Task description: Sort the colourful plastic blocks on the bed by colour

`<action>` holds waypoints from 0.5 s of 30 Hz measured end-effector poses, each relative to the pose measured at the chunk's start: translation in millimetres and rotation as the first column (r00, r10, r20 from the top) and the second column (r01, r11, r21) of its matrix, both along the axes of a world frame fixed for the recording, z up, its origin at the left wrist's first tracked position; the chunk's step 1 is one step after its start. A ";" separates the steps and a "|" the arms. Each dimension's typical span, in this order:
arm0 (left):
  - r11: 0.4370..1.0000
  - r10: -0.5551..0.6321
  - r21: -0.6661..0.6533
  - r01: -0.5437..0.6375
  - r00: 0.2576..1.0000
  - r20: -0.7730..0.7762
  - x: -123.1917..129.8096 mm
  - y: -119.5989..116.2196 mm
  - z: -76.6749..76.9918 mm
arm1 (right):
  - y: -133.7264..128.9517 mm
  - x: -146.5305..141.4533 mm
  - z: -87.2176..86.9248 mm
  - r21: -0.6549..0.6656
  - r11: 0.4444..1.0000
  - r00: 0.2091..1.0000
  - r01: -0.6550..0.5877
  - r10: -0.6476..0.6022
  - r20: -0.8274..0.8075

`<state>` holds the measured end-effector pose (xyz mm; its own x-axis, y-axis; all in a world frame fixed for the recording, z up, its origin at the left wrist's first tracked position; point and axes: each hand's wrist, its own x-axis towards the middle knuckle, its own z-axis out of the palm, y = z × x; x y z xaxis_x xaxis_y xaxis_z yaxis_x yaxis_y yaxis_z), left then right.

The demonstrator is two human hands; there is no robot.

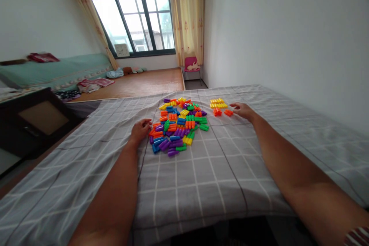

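A pile of plastic pieces [181, 122] in orange, blue, purple, green and yellow lies on a grey checked cloth [207, 177]. My left hand [141, 128] rests at the pile's left edge, beside orange pieces, its fingers slightly curled; whether it grips one is too small to tell. To the right of the pile are rows of yellow pieces [218, 103], with orange pieces [217, 112] just in front of them. My right hand [241, 110] is right of these, fingers apart and holding nothing, its fingertips near a separate orange piece [228, 112].
Beyond the cloth stands a low wooden platform [144, 82] with clothes and soft toys on it. A pink chair [192, 65] with a plush toy is by the curtain [188, 19]. A dark cabinet [37, 119] stands at the left, a white wall [282, 34] at the right.
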<state>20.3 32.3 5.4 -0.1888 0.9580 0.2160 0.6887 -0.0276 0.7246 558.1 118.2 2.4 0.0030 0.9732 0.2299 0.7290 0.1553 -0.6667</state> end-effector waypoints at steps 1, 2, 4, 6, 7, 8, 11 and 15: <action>1.000 -0.003 0.003 0.003 1.000 -0.005 0.4 -0.5 0.5 | -3.2 0.2 -0.6 -0.032 0.999 0.999 -0.039 0.040 0.009; 1.000 -0.006 0.006 0.006 1.000 -0.008 0.7 -0.9 0.9 | -5.8 -0.4 -1.5 -0.057 0.996 0.997 -0.072 0.074 0.028; 1.000 -0.009 0.012 0.009 1.000 -0.006 1.3 -1.5 1.4 | -8.5 -3.0 -4.1 -0.073 0.991 0.990 -0.113 0.119 0.079; 1.000 -0.016 0.013 0.016 1.000 0.002 1.6 -2.1 1.7 | -8.2 -6.3 -6.8 -0.063 0.990 0.985 -0.124 0.130 0.117; 1.000 -0.019 0.014 0.019 1.000 0.003 1.7 -2.3 1.9 | -7.5 -7.9 -7.9 -0.057 0.991 0.984 -0.119 0.126 0.127; 1.000 -0.020 0.014 0.020 1.000 0.002 1.7 -2.5 2.1 | -6.9 -9.4 -8.7 -0.055 0.992 0.985 -0.110 0.116 0.130; 1.000 -0.017 0.013 0.017 1.000 -0.002 0.9 -1.9 1.7 | -7.1 -14.4 -9.2 -0.061 0.996 0.990 -0.066 0.073 0.124; 1.000 -0.021 0.020 0.022 1.000 -0.015 -2.3 1.5 -2.4 | -11.4 -20.1 -6.3 -0.066 0.997 0.994 -0.036 0.043 0.100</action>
